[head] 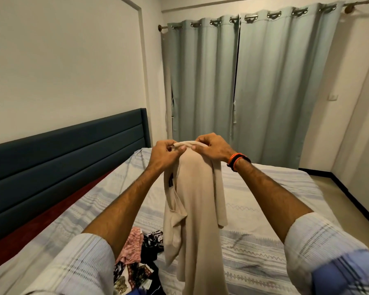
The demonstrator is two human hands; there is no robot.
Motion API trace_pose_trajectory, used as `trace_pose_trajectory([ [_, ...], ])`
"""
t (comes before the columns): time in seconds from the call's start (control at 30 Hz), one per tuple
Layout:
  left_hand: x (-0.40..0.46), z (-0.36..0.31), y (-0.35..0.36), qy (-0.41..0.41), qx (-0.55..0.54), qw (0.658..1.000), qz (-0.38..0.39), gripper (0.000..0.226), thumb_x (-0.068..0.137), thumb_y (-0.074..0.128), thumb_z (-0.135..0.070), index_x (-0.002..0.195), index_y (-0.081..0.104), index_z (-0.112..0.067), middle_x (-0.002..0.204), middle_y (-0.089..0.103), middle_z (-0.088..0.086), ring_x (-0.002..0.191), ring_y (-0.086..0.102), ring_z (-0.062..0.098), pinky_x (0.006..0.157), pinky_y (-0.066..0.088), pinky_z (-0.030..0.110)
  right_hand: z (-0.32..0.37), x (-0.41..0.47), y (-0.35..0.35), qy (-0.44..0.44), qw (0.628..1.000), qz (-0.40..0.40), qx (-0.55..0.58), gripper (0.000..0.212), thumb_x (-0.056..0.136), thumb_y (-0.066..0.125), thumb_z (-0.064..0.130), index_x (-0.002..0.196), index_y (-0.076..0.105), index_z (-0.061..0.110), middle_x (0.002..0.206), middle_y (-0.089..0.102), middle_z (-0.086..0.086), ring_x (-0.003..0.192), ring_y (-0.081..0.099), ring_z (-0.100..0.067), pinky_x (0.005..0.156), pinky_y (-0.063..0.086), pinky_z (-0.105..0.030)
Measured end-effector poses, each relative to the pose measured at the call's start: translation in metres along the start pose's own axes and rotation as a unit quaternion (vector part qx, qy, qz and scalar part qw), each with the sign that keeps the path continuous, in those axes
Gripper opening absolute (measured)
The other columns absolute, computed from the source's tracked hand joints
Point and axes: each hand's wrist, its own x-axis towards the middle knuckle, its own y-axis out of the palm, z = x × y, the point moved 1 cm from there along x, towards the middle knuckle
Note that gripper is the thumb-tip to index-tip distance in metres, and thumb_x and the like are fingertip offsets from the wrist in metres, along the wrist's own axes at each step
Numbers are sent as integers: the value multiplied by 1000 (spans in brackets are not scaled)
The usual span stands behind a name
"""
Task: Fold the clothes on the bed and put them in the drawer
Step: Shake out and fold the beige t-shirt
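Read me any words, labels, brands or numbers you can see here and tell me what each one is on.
No text can be read.
Dark label inside the beige garment held up by both hands: too small and blurred to read.
Patterned clothes on the bed: prints only, no clear lettering.

Even, moderately dim indoor light from above the frame, with no glare and only soft shadows in the folds of the curtains (pixel 254 81) at upper centre; wide-angle distortion bends the lines at the edges, and the sleeve (pixel 337 258) at lower right is motion-blurred.
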Motion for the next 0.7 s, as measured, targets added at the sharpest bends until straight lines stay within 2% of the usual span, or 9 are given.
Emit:
trace_pose_trajectory([
  [0.07, -2, -8, 2, 28, 17, 999, 6, 19, 87, 71, -38, 88, 73, -19, 80, 68, -3, 75, 63, 9, 67, 53, 24, 2, -3, -2, 4, 1000, 31, -4, 30, 81, 78, 40, 100, 70, 18, 96, 71, 0, 89, 64, -19, 78, 52, -32],
  [0.13, -2, -12, 7, 30, 12, 999, 36, 25, 85, 72, -39, 86, 75, -15, 77, 70, 0, 72, 64, 12, 65, 54, 25, 6, -4, 0, -6, 999, 53, -8, 44, 72, 84, 44, 106, 71, 19, 97, 72, 2, 90, 64, -16, 80, 52, -29],
  [0.23, -6, -9, 12, 4, -49, 996, 69, 43, 88, 67, -45, 82, 71, -3, 70, 64, 6, 65, 56, 16, 60, 47, 27, 8, -2, 1, -8, 1000, 30, -5, 26, 73, 83, 42, 87, 74, 22, 70, 65, 10, 67, 57, -6, 64, 44, -22],
  [0.3, -14, -4, 10, -21, -97, 988, 120, 48, 93, 59, -47, 88, 68, 0, 75, 61, 8, 69, 55, 18, 64, 47, 30, 3, -1, -1, -2, 1000, 3, 14, 22, 77, 80, 43, 77, 75, 22, 63, 63, 9, 60, 53, -5, 60, 43, -24],
  [0.37, -24, 6, 5, -35, -103, 972, 209, 33, 94, 59, -40, 92, 68, -9, 79, 66, 2, 72, 63, 13, 66, 52, 24, -5, -1, -4, -6, 999, -21, 45, 22, 81, 77, 41, 75, 75, 20, 64, 64, 5, 61, 54, -9, 61, 45, -29],
  [0.43, -35, 21, -1, -59, -87, 952, 289, 16, 88, 70, -27, 95, 70, -13, 81, 71, -3, 75, 69, 11, 67, 54, 21, -11, 0, -8, -6, 995, -52, 81, 20, 85, 75, 36, 73, 74, 20, 65, 64, 4, 63, 55, -10, 63, 46, -32],
  [0.5, -44, 37, -3, -79, -66, 938, 332, 18, 79, 80, -16, 96, 73, -14, 87, 74, -2, 81, 71, 13, 70, 55, 23, -16, 2, -12, 12, 986, -99, 134, 18, 87, 74, 30, 77, 74, 16, 68, 64, 3, 67, 55, -11, 66, 47, -32],
  [0.6, -51, 64, -1, -107, 6, 940, 325, 12, 81, 76, -8, 93, 73, -12, 86, 73, 1, 80, 69, 15, 74, 60, 34, -22, 4, -20, 23, 970, -157, 184, 16, 89, 72, 28, 83, 75, 13, 77, 68, -2, 73, 59, -13, 72, 50, -34],
  [0.7, -47, 81, 3, -139, 82, 957, 242, 10, 88, 65, -12, 91, 71, -5, 89, 71, 11, 83, 70, 23, 77, 61, 44, -31, 4, -25, 24, 963, -188, 191, 20, 87, 71, 34, 83, 74, 14, 77, 69, -1, 71, 58, -11, 70, 48, -33],
])
